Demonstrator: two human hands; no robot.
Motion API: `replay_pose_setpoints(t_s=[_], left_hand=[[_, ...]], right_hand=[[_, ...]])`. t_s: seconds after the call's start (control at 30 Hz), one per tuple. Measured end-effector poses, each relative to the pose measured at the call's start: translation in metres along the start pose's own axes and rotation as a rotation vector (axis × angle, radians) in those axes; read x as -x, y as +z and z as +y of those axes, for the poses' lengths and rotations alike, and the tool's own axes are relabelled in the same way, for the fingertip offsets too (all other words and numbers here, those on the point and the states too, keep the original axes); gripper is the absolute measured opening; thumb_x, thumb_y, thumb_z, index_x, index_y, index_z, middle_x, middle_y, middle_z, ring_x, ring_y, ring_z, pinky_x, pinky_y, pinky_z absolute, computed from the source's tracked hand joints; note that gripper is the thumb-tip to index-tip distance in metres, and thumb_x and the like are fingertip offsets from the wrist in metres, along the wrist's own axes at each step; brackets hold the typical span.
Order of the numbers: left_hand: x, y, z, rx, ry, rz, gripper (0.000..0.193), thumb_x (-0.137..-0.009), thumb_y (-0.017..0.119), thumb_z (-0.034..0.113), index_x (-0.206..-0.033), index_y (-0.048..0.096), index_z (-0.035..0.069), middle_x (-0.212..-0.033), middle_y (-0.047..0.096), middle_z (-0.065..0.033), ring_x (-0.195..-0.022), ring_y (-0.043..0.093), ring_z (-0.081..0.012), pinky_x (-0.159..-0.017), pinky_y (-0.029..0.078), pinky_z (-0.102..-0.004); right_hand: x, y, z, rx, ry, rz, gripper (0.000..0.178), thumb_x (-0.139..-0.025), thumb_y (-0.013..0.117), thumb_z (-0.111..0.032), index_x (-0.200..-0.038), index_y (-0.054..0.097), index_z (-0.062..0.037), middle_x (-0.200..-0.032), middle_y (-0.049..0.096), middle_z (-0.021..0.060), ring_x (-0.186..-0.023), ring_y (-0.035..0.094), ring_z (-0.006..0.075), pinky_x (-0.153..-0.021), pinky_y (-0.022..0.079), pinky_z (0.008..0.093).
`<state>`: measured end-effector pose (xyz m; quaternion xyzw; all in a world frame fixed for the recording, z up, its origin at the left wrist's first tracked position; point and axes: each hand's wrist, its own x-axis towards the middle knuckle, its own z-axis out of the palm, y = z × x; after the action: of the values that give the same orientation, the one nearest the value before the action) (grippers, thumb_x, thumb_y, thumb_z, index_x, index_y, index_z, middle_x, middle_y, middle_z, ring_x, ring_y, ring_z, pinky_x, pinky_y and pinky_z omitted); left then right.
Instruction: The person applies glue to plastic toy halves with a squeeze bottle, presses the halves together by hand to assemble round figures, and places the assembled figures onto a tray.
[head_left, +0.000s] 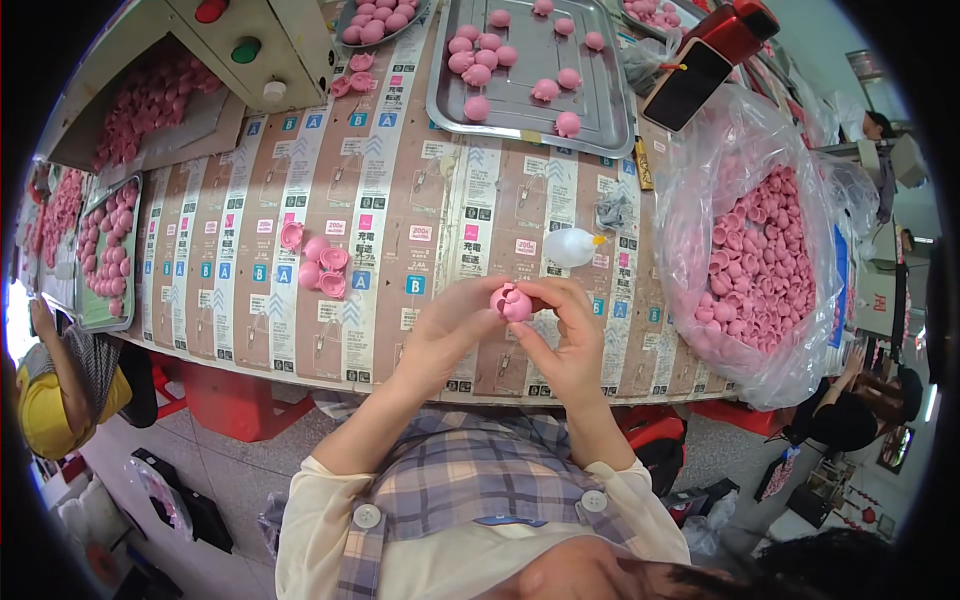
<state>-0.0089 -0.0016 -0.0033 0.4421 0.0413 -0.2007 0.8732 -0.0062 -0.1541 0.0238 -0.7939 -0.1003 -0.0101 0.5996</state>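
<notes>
Between my two hands is a small pink plastic ball with a ragged opening on its upper side. My left hand grips it from the left with thumb and fingers. From the other side my right hand pinches it between thumb and forefinger. Just beyond my right hand lies a white squeeze bottle with an orange tip. Farther left on the table sits a little group of pink balls and open pink half shells.
A metal tray with pink balls lies at the back. To the right stands a clear plastic bag full of pink shells. A phone stands behind it. At back left is a machine with buttons; another tray is below. Co-workers sit on both sides.
</notes>
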Motion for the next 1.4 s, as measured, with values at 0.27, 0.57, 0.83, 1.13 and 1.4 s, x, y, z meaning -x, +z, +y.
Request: replay_pose_setpoints(t_s=[0.27, 0.57, 0.83, 1.13, 1.4], left_hand=[[0.000, 0.005, 0.004, -0.201, 0.205, -0.047, 0.032, -0.082, 0.051, 0.005, -0.112, 0.046, -0.001, -0.106, 0.048, -0.0068, -0.101, 0.046, -0.0137, -0.087, 0.035, -0.0266], [0.001, 0.004, 0.003, -0.301, 0.248, -0.031, 0.030, -0.079, 0.053, 0.003, -0.108, 0.050, -0.002, -0.105, 0.050, -0.0086, -0.100, 0.047, -0.0170, -0.086, 0.035, -0.0278], [0.001, 0.003, 0.013, -0.665, 0.351, -0.062, 0.034, -0.076, 0.057, 0.006, -0.109, 0.052, 0.002, -0.105, 0.054, -0.0110, -0.098, 0.050, -0.0223, -0.084, 0.037, -0.0307], [0.000, -0.003, 0.015, -0.677, 0.270, -0.166, 0.054, -0.074, 0.060, 0.009, -0.124, 0.038, 0.004, -0.104, 0.054, -0.0095, -0.096, 0.051, -0.0192, -0.086, 0.036, -0.0306], [0.000, -0.002, 0.026, -0.409, 0.006, -0.243, 0.073, -0.076, 0.061, 0.011, -0.133, 0.017, 0.004, -0.102, 0.054, -0.0099, -0.096, 0.050, -0.0155, -0.085, 0.038, -0.0282]], right_hand=[[0.000, 0.000, -0.002, -0.006, 0.005, 0.001, 0.032, -0.067, 0.063, 0.001, -0.098, 0.054, 0.0022, -0.097, 0.050, 0.0090, -0.085, 0.052, 0.0149, -0.075, 0.042, 0.0243], [0.000, 0.001, -0.006, 0.035, 0.000, 0.022, 0.032, -0.066, 0.065, 0.000, -0.097, 0.056, 0.0012, -0.094, 0.053, 0.0098, -0.083, 0.053, 0.0157, -0.073, 0.043, 0.0250], [0.003, 0.000, -0.005, 0.363, -0.211, 0.088, 0.031, -0.063, 0.068, -0.002, -0.092, 0.057, -0.0003, -0.086, 0.056, 0.0104, -0.076, 0.056, 0.0202, -0.068, 0.045, 0.0276], [0.001, -0.004, 0.000, 0.196, -0.043, -0.027, 0.052, -0.056, 0.072, -0.009, -0.103, 0.052, -0.0035, -0.091, 0.055, 0.0097, -0.079, 0.053, 0.0215, -0.069, 0.043, 0.0284], [-0.007, -0.009, 0.005, 0.143, -0.049, -0.263, 0.040, -0.056, 0.072, -0.016, -0.094, 0.062, -0.0079, -0.104, 0.053, 0.0064, -0.097, 0.048, 0.0229, -0.081, 0.038, 0.0332]])
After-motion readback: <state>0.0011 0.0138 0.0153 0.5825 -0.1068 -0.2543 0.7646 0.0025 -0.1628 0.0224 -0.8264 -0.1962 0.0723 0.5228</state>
